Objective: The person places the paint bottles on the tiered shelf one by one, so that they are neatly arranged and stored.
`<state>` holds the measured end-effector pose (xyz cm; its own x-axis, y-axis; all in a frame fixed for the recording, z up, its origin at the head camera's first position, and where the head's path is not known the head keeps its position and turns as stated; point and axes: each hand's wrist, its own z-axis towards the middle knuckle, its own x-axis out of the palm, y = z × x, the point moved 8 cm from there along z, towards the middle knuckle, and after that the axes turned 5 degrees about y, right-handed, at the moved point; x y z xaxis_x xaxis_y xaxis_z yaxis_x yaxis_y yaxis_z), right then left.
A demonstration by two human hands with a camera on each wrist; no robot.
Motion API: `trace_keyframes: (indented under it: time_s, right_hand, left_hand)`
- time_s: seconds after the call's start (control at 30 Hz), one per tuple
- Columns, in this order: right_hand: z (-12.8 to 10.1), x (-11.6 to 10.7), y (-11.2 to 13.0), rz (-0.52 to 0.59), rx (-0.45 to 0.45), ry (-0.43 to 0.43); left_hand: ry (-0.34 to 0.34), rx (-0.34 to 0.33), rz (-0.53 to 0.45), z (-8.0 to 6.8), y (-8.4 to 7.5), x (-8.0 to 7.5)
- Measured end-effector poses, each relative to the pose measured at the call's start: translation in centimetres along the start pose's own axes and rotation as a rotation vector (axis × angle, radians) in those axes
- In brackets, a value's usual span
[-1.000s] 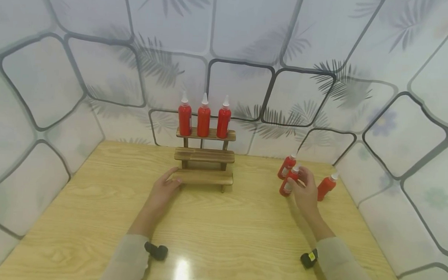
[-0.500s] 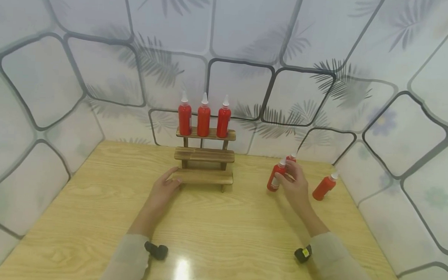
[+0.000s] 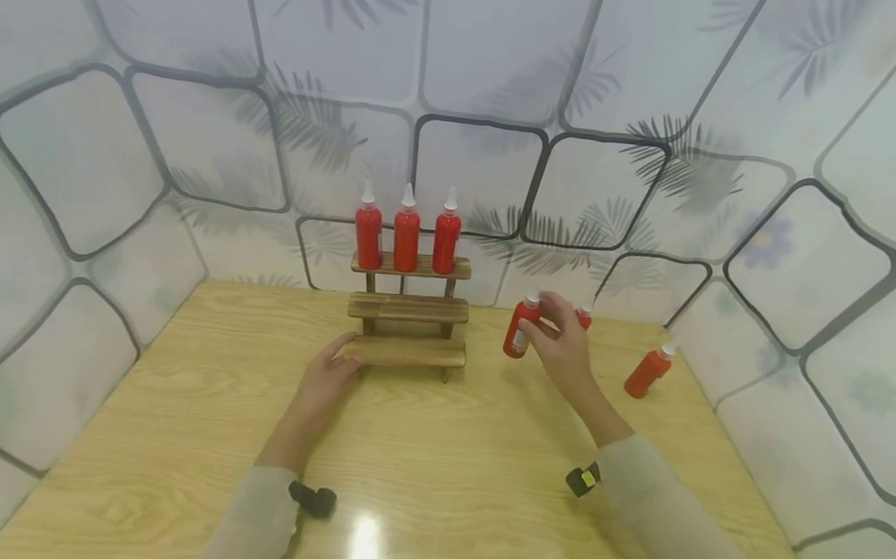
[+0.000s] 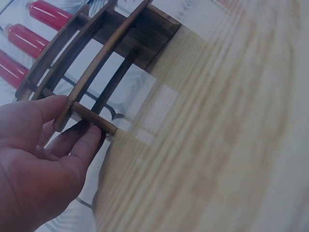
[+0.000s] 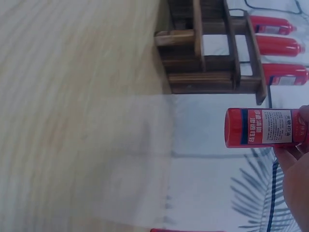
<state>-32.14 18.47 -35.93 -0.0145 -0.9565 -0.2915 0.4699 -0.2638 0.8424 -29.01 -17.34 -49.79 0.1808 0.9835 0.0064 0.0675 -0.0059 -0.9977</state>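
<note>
Two hands in play, so going left to right. Left hand (image 3: 328,378) rests on the worktop (image 3: 187,401) at the left end of the stepped wooden rack (image 3: 407,311); its grip is a light pinch, thumb on top and fingers (image 4: 82,145) under the end of the lowest step. Rack's top step carries three red bottles (image 3: 407,232) standing upright in a row, white nozzles up. Next over, the right hand (image 3: 561,347) has its grip clamped on a red bottle (image 3: 519,328), held up off the worktop just right of the rack, a bit tilted, white label showing. Another red bottle (image 3: 584,315) peeks out right behind that hand, and one more leaning red bottle (image 3: 648,372) sits further right near the wall.
</note>
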Motion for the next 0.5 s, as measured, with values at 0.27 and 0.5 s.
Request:
trace_keyframes:
  time_s: [0.27, 0.5]
  right_hand:
    - [2.7, 2.6, 0.3, 0.079, -0.05, 0.023]
    - [4.3, 6.3, 2.0, 0.066, -0.117, 0.098]
  left_hand:
    - [0.004, 0.0, -0.017, 0.1, 0.0, -0.2]
    - [-0.001, -0.006, -0.023, 0.2, 0.1, -0.1]
